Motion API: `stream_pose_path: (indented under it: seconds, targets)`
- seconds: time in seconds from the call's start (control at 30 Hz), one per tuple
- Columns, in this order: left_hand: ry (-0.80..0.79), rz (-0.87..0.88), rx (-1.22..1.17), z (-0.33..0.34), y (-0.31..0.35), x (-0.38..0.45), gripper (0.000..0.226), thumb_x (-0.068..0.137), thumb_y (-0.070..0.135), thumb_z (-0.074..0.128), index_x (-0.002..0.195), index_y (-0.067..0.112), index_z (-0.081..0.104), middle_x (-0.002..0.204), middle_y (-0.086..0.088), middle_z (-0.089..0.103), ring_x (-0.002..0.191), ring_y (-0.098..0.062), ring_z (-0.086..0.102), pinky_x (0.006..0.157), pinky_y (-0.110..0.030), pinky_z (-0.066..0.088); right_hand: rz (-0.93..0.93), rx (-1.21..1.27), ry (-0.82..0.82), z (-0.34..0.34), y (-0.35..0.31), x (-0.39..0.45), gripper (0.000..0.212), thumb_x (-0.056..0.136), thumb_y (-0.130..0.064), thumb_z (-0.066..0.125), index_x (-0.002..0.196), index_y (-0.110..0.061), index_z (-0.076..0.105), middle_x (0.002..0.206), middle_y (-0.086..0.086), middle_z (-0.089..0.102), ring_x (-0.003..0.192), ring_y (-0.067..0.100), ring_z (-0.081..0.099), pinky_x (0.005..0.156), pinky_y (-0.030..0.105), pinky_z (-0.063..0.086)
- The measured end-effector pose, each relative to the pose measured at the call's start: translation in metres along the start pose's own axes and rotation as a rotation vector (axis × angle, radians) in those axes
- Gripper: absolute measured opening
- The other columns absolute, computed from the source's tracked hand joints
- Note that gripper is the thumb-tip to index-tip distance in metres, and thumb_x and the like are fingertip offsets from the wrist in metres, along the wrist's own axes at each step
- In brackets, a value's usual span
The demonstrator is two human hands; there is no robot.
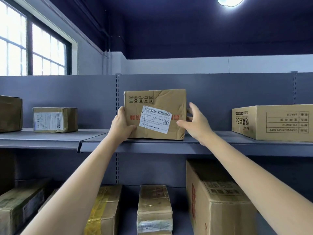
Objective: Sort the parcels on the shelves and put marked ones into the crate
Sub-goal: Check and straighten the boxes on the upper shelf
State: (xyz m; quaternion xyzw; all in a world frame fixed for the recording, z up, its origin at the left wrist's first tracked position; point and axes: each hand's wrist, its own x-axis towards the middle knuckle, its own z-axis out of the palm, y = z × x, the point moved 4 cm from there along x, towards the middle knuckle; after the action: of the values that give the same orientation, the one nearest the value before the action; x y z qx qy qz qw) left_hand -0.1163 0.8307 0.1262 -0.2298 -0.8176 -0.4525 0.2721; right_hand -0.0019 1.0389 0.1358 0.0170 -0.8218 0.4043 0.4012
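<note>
1. Head view: a creased cardboard parcel (155, 114) stands on the upper shelf (169, 144) against the back panel, its white shipping label (155, 119) facing out.
2. The left hand (122, 123) grips the parcel's lower left edge, thumb on the front face. The right hand (194, 119) is spread and relaxed just beside the right edge, holding nothing.
3. Judging by the dents, the carton is probably light and its walls soft; take it by both side edges low down, not by the crumpled upper right corner.
4. No crate shows here.
</note>
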Motion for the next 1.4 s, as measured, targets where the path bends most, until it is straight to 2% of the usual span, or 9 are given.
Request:
stream_pose_path:
  seconds: [0.13,0.33,0.63,0.73,0.8,0.87,0.97,1.17,1.4]
  targets:
    - [-0.035,-0.030,-0.053,0.012,0.004,0.010,0.078,0.081,0.010,0.066,0.140,0.008,0.015,0.131,-0.016,0.046,0.117,-0.031,0.046,0.092,-0.036,0.040,0.107,-0.059,-0.070,0.012,0.012,0.017,0.065,0.082,-0.007,0.063,0.139,-0.019,0.033,0.130,0.004,0.054,0.113,0.022,0.054,0.094,0.033,0.047]
    - [-0.040,-0.017,-0.147,0.032,-0.002,0.022,0.077,0.083,0.009,0.065,0.139,0.008,0.012,0.131,-0.016,0.048,0.116,-0.031,0.048,0.088,-0.030,0.037,0.215,-0.089,-0.058,0.029,0.031,0.039,0.059,0.089,-0.006,0.050,0.141,-0.019,0.023,0.128,0.006,0.052,0.102,0.019,0.050,0.078,0.027,0.041]
    - [-0.150,-0.060,-0.122,0.047,-0.023,0.037,0.081,0.089,0.006,0.045,0.145,0.021,-0.013,0.134,-0.017,0.043,0.116,-0.032,0.046,0.090,-0.034,0.035,0.283,-0.051,-0.010,0.039,0.047,0.047,0.046,0.092,-0.010,0.049,0.134,-0.019,0.032,0.125,0.005,0.055,0.103,0.019,0.051,0.082,0.030,0.044]
    - [-0.112,-0.064,-0.165,0.042,-0.021,0.036,0.083,0.085,0.006,0.049,0.146,0.019,-0.006,0.135,-0.015,0.042,0.117,-0.032,0.045,0.094,-0.036,0.038,0.253,-0.077,0.026,0.033,0.039,0.040,0.044,0.089,-0.009,0.050,0.131,-0.017,0.038,0.125,0.005,0.055,0.097,0.016,0.049,0.076,0.026,0.040]
    - [-0.002,-0.010,-0.135,0.035,-0.016,0.032,0.082,0.082,0.007,0.052,0.146,0.014,0.002,0.139,-0.016,0.038,0.124,-0.033,0.039,0.104,-0.041,0.033,0.214,-0.137,0.048,0.023,0.032,0.034,0.052,0.089,-0.012,0.051,0.137,-0.016,0.033,0.133,0.005,0.051,0.099,0.015,0.049,0.076,0.024,0.038]
    - [0.100,0.106,-0.075,0.030,-0.006,0.024,0.076,0.081,0.006,0.052,0.145,0.008,0.013,0.139,-0.016,0.036,0.128,-0.034,0.032,0.109,-0.046,0.026,0.197,-0.190,0.069,0.007,0.028,0.027,0.061,0.089,-0.014,0.053,0.143,-0.016,0.026,0.143,0.006,0.041,0.109,0.017,0.050,0.079,0.022,0.036]
    - [0.170,0.206,-0.033,0.031,0.014,0.009,0.067,0.082,0.004,0.051,0.142,0.004,0.021,0.146,-0.017,0.028,0.137,-0.033,0.019,0.114,-0.044,0.015,0.175,-0.250,0.093,-0.023,0.028,0.019,0.060,0.088,-0.015,0.054,0.142,-0.018,0.029,0.148,0.006,0.036,0.126,0.020,0.042,0.086,0.023,0.031]
    - [0.140,0.304,-0.029,0.059,0.077,-0.014,0.063,0.084,0.003,0.049,0.141,0.007,0.024,0.153,-0.015,0.014,0.143,-0.030,0.003,0.115,-0.035,0.006,0.195,-0.278,0.200,-0.096,0.040,0.003,0.050,0.087,-0.016,0.055,0.135,-0.019,0.040,0.141,0.003,0.041,0.095,0.013,0.043,0.077,0.026,0.037]
    - [0.109,0.432,-0.073,0.109,0.169,-0.043,0.056,0.083,0.002,0.048,0.137,0.003,0.032,0.147,-0.012,0.030,0.139,-0.027,0.018,0.114,-0.031,0.013,0.146,-0.316,0.308,-0.183,0.060,-0.017,0.041,0.086,-0.011,0.054,0.126,-0.018,0.049,0.130,0.000,0.050,0.104,0.014,0.048,0.078,0.024,0.039]
